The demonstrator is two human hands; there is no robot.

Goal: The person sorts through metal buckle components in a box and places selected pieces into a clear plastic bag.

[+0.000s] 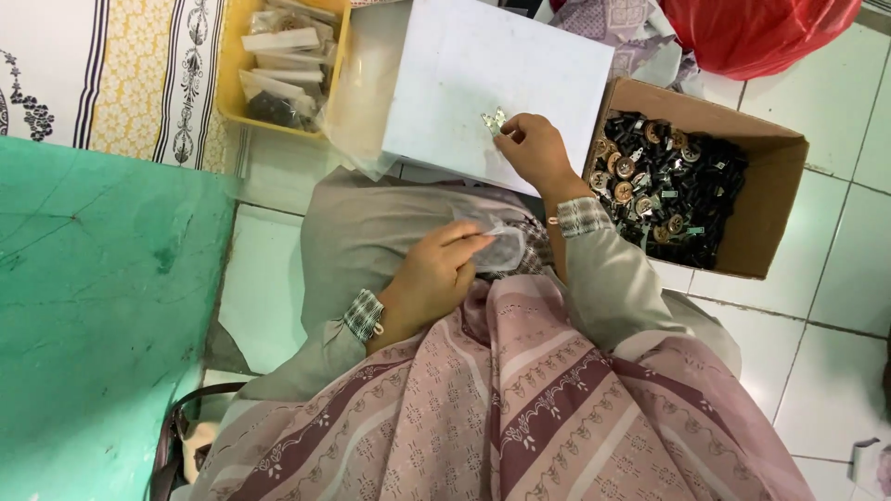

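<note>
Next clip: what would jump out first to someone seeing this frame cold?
Probably the cardboard box on the right, filled with dark and brass-coloured small parts. Next, the right hand resting on a white board at top centre, its fingertips at a small metal piece. Below it, the left hand holds a small clear bag over the lap, and a yellow tray of packets sits upper left.

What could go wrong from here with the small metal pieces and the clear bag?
1. The right hand pinches small metal pieces on the smooth white board; they could slide off onto the tiled floor.
2. The left hand holds a limp clear plastic bag over the lap; its mouth may sag and pieces could miss it.
3. The cardboard box of dark hardware sits by the right elbow; a sleeve could snag or tip it.
</note>
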